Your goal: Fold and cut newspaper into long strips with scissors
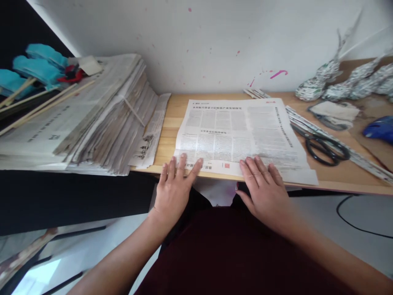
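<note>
- One newspaper sheet point(233, 135) lies flat on the table point(169, 123), between a tall pile and a pair of scissors, its near side along the table's front edge; a pale strip juts out at its near right corner.
- The left hand point(172, 186) rests on the sheet's near left part, fingers spread and thumb pointing inward, gripping nothing.
- The right hand point(265, 188) lies on the near edge, right of the middle, fingers flat and unclenched, thumb off the paper and below the table's edge.
- Just right of the sheet are the black-handled scissors point(327, 149), lying beside long rolled paper rods point(362, 159).
- Beyond these, toward the right, sit a crumpled grey-and-white cloth point(334, 114), a blue object point(380, 129) cut off by the view, and several bulb-shaped bundles of printed paper point(313, 85) with narrow necks.
- To the left, loose printed sheets point(150, 141) lie against a thick newspaper stack point(101, 110).
- On that stack are thin wooden sticks point(49, 107), a red-and-black item point(72, 73) and turquoise objects point(43, 65), too blurred to identify.
- Behind everything rises a white wall point(208, 45) with pink splashes.
</note>
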Tool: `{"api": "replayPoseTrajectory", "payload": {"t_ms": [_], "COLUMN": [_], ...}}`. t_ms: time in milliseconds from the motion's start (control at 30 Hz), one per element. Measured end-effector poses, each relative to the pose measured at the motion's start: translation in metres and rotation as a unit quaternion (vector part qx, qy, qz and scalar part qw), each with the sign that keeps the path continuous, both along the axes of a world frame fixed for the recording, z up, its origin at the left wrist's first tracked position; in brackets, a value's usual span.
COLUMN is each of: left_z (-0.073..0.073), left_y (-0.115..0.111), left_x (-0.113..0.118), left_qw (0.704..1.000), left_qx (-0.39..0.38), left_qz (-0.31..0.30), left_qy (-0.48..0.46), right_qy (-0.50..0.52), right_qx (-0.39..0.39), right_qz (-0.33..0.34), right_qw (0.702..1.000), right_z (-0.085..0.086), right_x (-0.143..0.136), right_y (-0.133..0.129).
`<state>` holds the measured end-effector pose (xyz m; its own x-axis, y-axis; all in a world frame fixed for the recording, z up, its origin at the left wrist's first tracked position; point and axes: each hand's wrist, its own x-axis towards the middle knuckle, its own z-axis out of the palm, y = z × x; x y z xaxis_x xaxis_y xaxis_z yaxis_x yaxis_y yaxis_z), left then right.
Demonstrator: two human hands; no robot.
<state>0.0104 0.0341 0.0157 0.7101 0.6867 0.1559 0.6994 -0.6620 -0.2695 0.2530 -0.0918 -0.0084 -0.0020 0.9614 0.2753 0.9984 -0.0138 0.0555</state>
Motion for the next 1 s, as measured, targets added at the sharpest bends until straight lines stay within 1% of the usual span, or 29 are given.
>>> {"api": "replayPoseTrajectory", "payload": {"t_ms": [167,300,400,467,533,600,633,700,767,833,900,1000], "left_z": [0.001,0.001,-0.003,-0.005,-0.006,-0.007,-0.007,-0.009,-0.013,-0.018,-0.023,-0.027], "left_y": [0.012,0.018,0.016,0.011,0.004,-0.005,-0.008,-0.014,-0.015,-0.012,-0.007,0.0], "left_x": [-0.024,-0.032,-0.035,-0.037,-0.037,-0.031,-0.025,-0.009,0.01,0.028,0.04,0.043], "left_qw": [0.999,0.998,0.995,0.991,0.988,0.987,0.988,0.987,0.979,0.97,0.966,0.964], "left_qx": [0.024,0.019,0.008,0.012,0.021,0.028,0.026,0.013,-0.001,-0.005,0.004,0.024], "left_qz": [0.034,0.057,0.08,0.095,0.096,0.066,0.036,-0.046,-0.134,-0.191,-0.212,-0.213], "left_qy": [-0.003,-0.032,-0.064,-0.093,-0.12,-0.143,-0.149,-0.154,-0.153,-0.152,-0.15,-0.159], "right_qy": [-0.003,-0.001,0.0,0.002,0.005,0.006,0.006,0.009,0.014,0.019,0.025,0.031], "right_qx": [0.008,0.011,0.017,0.022,0.022,0.018,0.014,0.009,0.003,-0.005,-0.012,-0.01], "right_qz": [0.0,-0.001,-0.001,0.001,0.002,0.004,0.004,0.0,-0.004,-0.005,-0.003,-0.013], "right_qw": [1.0,1.0,1.0,1.0,1.0,1.0,1.0,1.0,1.0,1.0,1.0,0.999], "right_z": [0.0,-0.001,-0.002,-0.002,-0.001,0.0,0.001,0.003,0.004,0.005,0.006,0.007], "right_x": [0.001,0.0,0.0,0.0,0.0,0.0,-0.001,-0.002,-0.004,-0.005,-0.003,0.01], "right_y": [0.0,0.001,0.001,0.002,0.002,0.002,0.003,0.003,0.004,0.004,0.002,-0.01]}}
